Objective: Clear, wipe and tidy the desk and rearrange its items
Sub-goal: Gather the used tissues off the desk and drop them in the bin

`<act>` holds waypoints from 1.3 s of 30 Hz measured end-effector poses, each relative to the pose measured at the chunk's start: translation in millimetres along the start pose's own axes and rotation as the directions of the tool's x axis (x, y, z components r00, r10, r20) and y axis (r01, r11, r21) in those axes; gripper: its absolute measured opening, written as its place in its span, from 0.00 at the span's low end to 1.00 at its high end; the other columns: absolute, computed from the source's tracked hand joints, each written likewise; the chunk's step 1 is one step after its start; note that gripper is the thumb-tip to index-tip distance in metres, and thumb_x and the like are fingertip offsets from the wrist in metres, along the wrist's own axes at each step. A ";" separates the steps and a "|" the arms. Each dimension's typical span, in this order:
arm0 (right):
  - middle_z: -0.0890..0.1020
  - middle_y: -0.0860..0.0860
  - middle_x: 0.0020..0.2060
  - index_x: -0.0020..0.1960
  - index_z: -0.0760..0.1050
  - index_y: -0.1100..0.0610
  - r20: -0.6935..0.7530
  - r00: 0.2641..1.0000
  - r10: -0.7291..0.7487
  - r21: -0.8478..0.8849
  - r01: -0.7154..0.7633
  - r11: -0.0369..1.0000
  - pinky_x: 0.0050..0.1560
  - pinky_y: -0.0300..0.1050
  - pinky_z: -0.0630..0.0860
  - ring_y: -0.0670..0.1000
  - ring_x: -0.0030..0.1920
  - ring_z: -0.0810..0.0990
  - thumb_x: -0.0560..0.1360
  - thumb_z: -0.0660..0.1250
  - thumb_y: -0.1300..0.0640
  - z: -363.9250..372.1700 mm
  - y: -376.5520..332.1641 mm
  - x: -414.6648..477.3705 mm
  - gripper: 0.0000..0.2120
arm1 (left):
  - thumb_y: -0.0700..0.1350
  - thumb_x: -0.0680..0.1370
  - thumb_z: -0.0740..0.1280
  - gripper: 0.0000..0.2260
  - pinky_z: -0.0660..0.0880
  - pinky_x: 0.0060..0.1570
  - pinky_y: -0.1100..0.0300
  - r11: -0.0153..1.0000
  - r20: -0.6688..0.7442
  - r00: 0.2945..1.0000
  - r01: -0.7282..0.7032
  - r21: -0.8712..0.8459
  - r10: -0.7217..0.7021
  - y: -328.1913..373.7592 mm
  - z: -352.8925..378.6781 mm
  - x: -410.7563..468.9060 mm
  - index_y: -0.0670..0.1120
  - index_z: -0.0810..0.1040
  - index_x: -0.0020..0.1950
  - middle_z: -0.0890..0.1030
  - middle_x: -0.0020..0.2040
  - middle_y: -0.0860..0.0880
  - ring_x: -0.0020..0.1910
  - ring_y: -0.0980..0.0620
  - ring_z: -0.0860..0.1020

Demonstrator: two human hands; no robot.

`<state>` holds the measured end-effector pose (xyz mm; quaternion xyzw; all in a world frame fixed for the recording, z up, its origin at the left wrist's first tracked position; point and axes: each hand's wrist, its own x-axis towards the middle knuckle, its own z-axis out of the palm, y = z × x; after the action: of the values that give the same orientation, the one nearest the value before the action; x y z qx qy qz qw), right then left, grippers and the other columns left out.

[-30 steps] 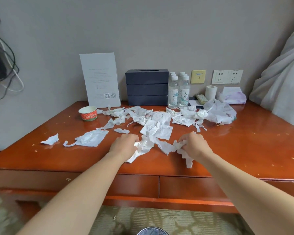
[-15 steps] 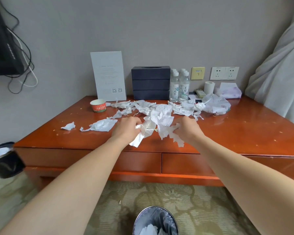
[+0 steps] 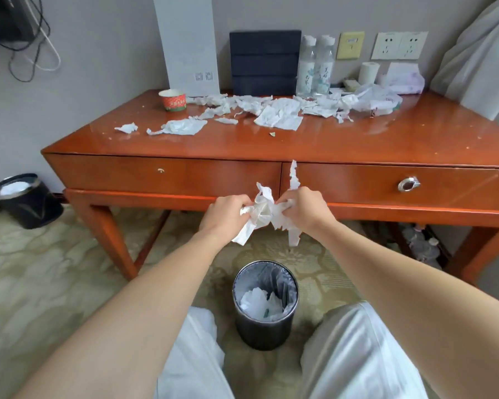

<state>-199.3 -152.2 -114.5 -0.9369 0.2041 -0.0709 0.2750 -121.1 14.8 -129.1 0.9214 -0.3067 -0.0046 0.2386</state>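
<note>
Two hands (image 3: 224, 216) (image 3: 307, 207) clutching tissue wad (image 3: 264, 210), fingers (image 3: 242, 200) half-buried, desk (image 3: 357, 139) cropped

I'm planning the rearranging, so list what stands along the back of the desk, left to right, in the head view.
White card → dark box → water bottles → toilet roll → tissue pack. The red cup overlaps the card, so it is left out.

Crumpled white tissue wad (image 3: 261, 210) before the desk (image 3: 386, 139); torn scraps (image 3: 280, 116) across its top.
</note>
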 end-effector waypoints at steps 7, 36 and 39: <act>0.83 0.56 0.52 0.57 0.82 0.50 0.157 0.982 0.108 -0.013 -0.107 0.994 0.45 0.44 0.75 0.57 0.49 0.79 0.75 0.59 0.64 85.0 48.7 -1.6 0.18 | 0.46 0.80 0.66 0.10 0.75 0.56 0.51 0.992 0.156 0.981 0.121 -0.033 -0.114 -45.0 88.2 -13.0 0.53 0.80 0.60 0.83 0.58 0.49 0.59 0.45 0.79; 0.76 0.53 0.66 0.72 0.69 0.49 0.608 0.739 0.291 -0.129 -0.270 0.954 0.57 0.45 0.75 0.56 0.61 0.77 0.77 0.66 0.55 255.2 167.2 94.4 0.24 | 0.53 0.80 0.67 0.28 0.65 0.69 0.53 0.985 0.713 0.687 0.167 0.035 -0.141 -147.0 278.1 58.7 0.41 0.65 0.76 0.66 0.75 0.45 0.72 0.46 0.66; 0.77 0.52 0.65 0.68 0.73 0.50 0.606 0.743 0.285 -0.125 -0.265 0.956 0.58 0.44 0.74 0.54 0.63 0.76 0.76 0.64 0.57 247.3 157.6 90.5 0.20 | 0.52 0.80 0.67 0.26 0.67 0.67 0.54 0.991 0.678 0.725 0.125 0.043 -0.121 -143.0 258.5 58.0 0.42 0.67 0.75 0.67 0.74 0.46 0.71 0.46 0.68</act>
<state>-110.8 -190.7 -405.9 -0.8719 0.2395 0.2837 0.3194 -33.5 -31.2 -413.5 0.8736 -0.3109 -0.3571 0.1121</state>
